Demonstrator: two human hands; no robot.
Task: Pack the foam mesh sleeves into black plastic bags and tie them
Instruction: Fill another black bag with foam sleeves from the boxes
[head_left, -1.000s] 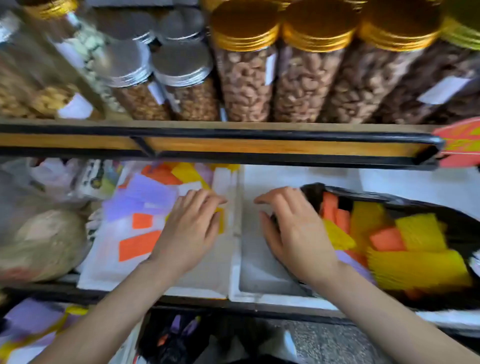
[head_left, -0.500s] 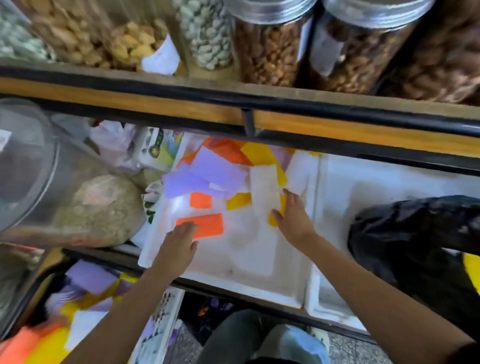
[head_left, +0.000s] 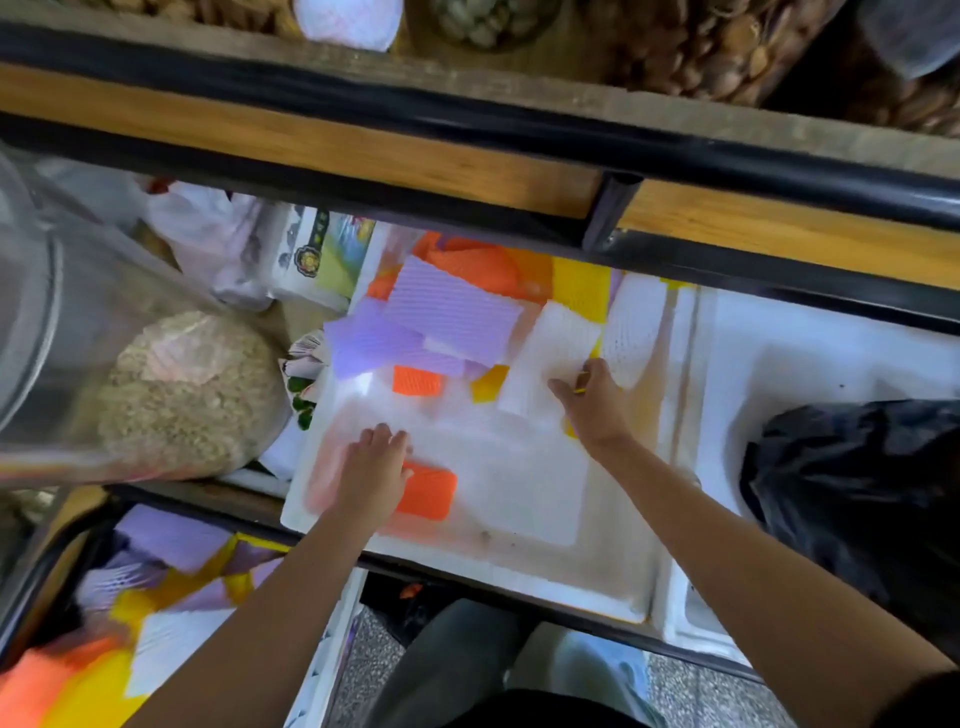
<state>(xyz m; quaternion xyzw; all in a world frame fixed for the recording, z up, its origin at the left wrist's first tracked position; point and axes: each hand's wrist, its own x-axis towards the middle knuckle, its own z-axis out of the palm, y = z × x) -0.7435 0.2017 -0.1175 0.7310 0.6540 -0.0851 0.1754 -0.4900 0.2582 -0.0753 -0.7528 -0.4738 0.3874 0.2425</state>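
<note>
Left hand presses orange sleeve — black bag lies right, jar left.

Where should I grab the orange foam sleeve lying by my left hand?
Pinch its free right end, coming from above and the right. The orange sleeve lies flat on the white tray, so fingers must slide under an edge; the left hand covers its left end, while bare tray borders the right.

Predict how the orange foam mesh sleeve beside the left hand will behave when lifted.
Probably very light: the orange foam mesh sleeve is open ribbed foam. Likely floppy, since it looks thin. Lying flat, it should not roll; its ribs should resist slipping.
</note>
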